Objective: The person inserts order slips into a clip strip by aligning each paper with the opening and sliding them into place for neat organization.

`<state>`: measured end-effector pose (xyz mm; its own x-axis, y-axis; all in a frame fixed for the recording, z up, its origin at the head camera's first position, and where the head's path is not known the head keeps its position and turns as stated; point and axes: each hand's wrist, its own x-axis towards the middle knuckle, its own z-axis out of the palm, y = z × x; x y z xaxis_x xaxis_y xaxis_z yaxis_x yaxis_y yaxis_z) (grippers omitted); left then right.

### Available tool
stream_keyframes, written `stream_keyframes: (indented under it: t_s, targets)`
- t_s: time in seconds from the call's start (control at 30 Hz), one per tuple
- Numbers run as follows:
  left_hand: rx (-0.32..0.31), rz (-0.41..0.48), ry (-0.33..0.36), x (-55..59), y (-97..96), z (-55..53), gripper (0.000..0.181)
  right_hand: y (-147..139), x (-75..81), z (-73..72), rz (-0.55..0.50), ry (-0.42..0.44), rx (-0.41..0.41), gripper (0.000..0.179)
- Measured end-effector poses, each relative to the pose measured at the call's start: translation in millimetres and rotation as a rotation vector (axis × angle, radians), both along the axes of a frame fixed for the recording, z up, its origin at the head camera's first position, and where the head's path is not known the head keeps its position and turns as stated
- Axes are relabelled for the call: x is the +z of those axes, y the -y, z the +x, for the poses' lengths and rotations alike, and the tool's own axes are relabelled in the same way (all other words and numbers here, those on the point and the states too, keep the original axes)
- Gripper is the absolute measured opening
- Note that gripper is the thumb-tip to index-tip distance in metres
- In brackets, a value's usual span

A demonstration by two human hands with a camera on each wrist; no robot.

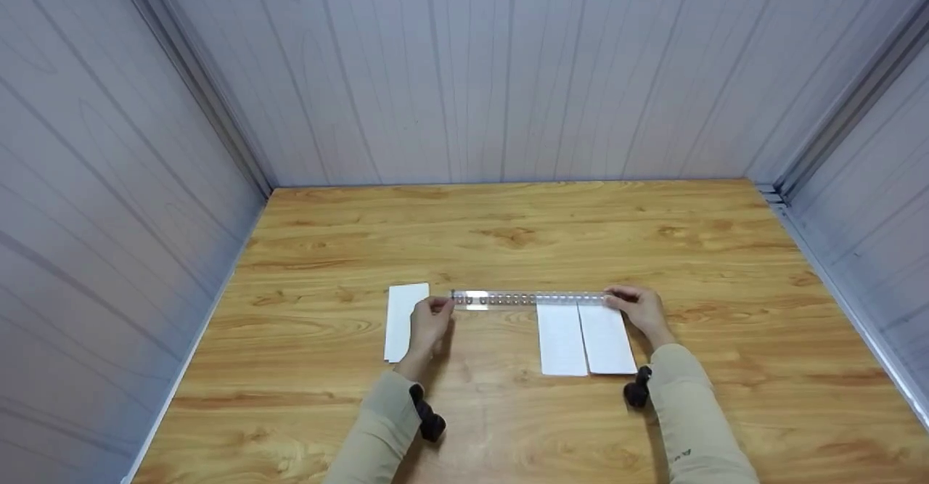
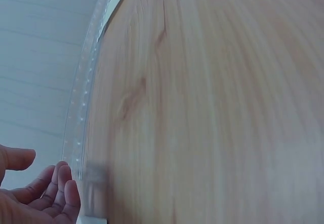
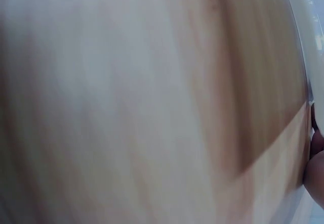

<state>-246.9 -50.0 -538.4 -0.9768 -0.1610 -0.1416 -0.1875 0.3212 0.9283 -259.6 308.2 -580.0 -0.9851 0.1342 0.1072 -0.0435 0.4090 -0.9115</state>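
A long clear plastic strip (image 1: 508, 299) with a row of small round marks stretches between both hands. Its right part overlaps the top edges of two white paper pieces (image 1: 560, 342) lying side by side. My right hand (image 1: 642, 312) pinches the strip's right end between thumb and fingers. At the left end, my left hand (image 1: 432, 322) has its fingertips (image 2: 70, 186) right against the strip, while its thumb stands apart from them in the left wrist view. In the right wrist view only part of a finger (image 3: 315, 176) shows at the right edge.
Another white paper piece (image 1: 404, 321) lies by the left hand, partly covered by it. Everything stands on a wood-grain table (image 1: 501, 237). Pale panelled walls (image 1: 464, 70) enclose its back and sides. A black wrist camera (image 1: 428, 419) hangs at the left sleeve.
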Motion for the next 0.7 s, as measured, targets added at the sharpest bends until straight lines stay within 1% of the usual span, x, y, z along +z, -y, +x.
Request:
stream_keyframes:
  t_s: [0.17,0.3,0.4,0.43,0.47,0.5,0.53,0.57,0.6,0.63,0.67,0.7]
  targets:
    - [0.031,-0.051,-0.073,-1.9,9.0,-0.5,0.020,-0.5,-0.5,-0.6,0.006,-0.007,0.003,0.023]
    - [0.042,-0.091,-0.078,0.5,14.8,0.7,0.022,-0.7,-0.7,-0.9,0.003,-0.011,-0.005,0.021]
    - [0.067,-0.094,-0.081,-0.8,18.9,-0.2,0.023,-0.5,-0.4,-0.7,-0.002,-0.006,-0.007,0.021]
    - [0.074,-0.088,-0.092,-2.5,20.7,-1.0,0.023,-0.5,-0.5,-0.7,-0.002,-0.005,-0.006,0.021]
    - [0.082,-0.080,-0.102,-6.8,23.2,-3.1,0.024,-0.5,-0.3,-0.7,-0.004,-0.005,-0.004,0.021]
    - [0.081,-0.074,-0.138,-10.1,27.2,-4.5,0.024,-0.6,-0.2,-0.8,-0.010,-0.005,-0.002,0.021]
    - [0.091,-0.059,-0.179,-25.6,31.2,-11.8,0.025,-0.7,-0.3,-1.1,-0.012,-0.007,-0.003,0.021]
    - [0.088,-0.049,-0.199,-38.2,35.6,-17.4,0.027,-0.7,-0.1,-1.2,-0.008,-0.008,0.000,0.021]
    - [0.091,-0.043,-0.241,-57.0,40.9,-26.5,0.028,-0.8,-0.2,-1.4,-0.009,-0.009,-0.001,0.021]
    - [0.082,-0.044,-0.253,-73.7,46.4,-34.7,0.032,-0.8,-0.2,-1.4,-0.007,-0.010,-0.002,0.021]
    - [0.090,-0.049,-0.292,-93.9,51.7,-45.0,0.033,-0.7,0.1,-1.3,-0.007,-0.009,-0.002,0.021]
    - [0.084,-0.068,-0.298,-105.6,55.5,-50.6,0.033,-0.7,0.1,-1.4,-0.003,-0.010,-0.003,0.021]
